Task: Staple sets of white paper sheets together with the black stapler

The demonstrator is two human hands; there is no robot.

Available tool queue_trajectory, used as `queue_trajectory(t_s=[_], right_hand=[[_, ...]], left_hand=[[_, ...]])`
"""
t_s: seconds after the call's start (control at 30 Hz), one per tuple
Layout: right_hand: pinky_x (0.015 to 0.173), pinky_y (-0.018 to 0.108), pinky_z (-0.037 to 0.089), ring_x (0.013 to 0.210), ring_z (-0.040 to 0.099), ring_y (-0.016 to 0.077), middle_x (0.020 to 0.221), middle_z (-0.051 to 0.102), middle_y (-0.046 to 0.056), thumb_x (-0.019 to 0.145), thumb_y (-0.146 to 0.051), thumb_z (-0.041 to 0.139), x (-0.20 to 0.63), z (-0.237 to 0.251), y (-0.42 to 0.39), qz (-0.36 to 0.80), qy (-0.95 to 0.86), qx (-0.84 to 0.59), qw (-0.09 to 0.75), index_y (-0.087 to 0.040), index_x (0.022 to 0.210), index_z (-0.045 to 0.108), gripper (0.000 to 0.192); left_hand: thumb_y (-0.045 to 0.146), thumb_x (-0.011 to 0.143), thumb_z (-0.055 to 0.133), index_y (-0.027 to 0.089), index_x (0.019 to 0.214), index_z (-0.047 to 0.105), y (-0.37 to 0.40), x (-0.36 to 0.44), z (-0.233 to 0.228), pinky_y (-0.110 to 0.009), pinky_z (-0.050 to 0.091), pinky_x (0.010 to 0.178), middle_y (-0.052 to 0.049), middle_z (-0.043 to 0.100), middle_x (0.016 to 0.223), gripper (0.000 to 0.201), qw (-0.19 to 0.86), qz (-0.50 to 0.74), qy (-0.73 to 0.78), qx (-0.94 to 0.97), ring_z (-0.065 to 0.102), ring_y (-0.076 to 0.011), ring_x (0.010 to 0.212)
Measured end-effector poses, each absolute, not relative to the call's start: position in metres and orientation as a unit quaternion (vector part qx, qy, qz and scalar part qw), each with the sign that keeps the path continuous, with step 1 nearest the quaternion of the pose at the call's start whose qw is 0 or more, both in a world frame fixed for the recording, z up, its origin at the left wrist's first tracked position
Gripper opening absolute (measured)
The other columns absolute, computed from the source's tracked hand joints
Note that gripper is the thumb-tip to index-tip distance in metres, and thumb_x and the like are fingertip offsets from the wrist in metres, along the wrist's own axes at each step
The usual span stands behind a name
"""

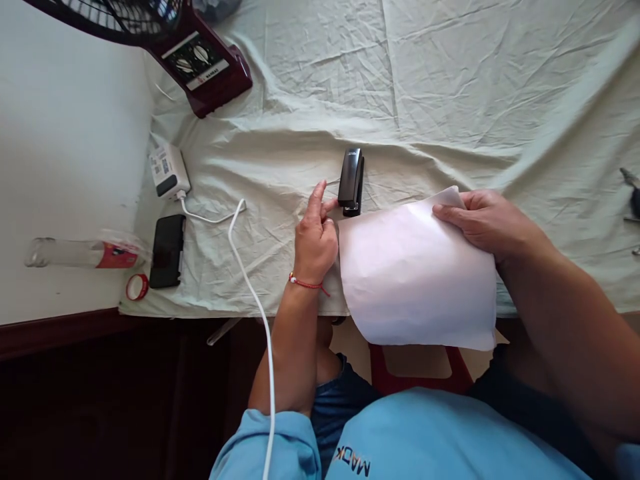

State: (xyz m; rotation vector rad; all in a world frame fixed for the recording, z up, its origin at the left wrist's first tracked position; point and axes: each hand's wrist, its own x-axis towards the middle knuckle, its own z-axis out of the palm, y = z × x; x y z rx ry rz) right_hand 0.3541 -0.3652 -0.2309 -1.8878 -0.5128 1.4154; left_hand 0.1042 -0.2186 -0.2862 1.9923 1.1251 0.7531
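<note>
My right hand pinches the upper right corner of a white sheet of paper, possibly several sheets together. The paper bends down over the table's front edge, above my lap. Beside the paper's upper left corner is my left hand, its index finger stretched out and its other fingers partly curled, with nothing seen in it. A black stapler lies on the cloth just past the paper's top edge. One left fingertip reaches the stapler's lower left side; whether it touches is hard to tell.
A light green cloth covers the table. At the left are a dark red fan, a white adapter with a white cable, a black phone, a glass bottle and a red ring. Dark metal items lie far right.
</note>
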Motion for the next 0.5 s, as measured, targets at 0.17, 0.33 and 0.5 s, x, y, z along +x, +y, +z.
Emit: queue_trajectory(t_s=[0.17, 0.33, 0.5], right_hand=[[0.045, 0.020, 0.046, 0.055, 0.063, 0.0115, 0.075, 0.075, 0.005, 0.089, -0.044, 0.081, 0.352, -0.226, -0.363, 0.569, -0.215, -0.710, 0.355, -0.020, 0.083, 0.077, 0.024], [0.046, 0.021, 0.046, 0.057, 0.062, 0.0118, 0.077, 0.075, 0.006, 0.088, -0.044, 0.083, 0.353, -0.230, -0.358, 0.544, -0.242, -0.713, 0.370, -0.021, 0.082, 0.076, 0.025], [0.049, 0.020, 0.042, 0.054, 0.056, 0.0089, 0.073, 0.070, 0.002, 0.092, -0.041, 0.077, 0.358, -0.234, -0.358, 0.489, -0.267, -0.740, 0.378, -0.020, 0.081, 0.073, 0.024]], left_hand=[[-0.003, 0.082, 0.052, 0.024, 0.152, 0.060, -0.221, 0.106, -0.286, -0.039, 0.058, 0.111, -0.007, 0.080, 0.136, 0.075, 0.370, 0.282, 0.438, 0.769, 0.073, -0.0249, 0.132], [0.000, 0.082, 0.054, 0.019, 0.146, 0.064, -0.222, 0.107, -0.282, -0.033, 0.060, 0.085, -0.008, 0.083, 0.124, 0.068, 0.376, 0.265, 0.469, 0.754, 0.080, -0.0224, 0.101], [0.016, 0.094, 0.061, 0.015, 0.136, 0.066, -0.222, 0.106, -0.274, -0.034, 0.055, 0.080, -0.008, 0.085, 0.108, 0.043, 0.333, 0.266, 0.493, 0.759, 0.067, -0.0155, 0.071]])
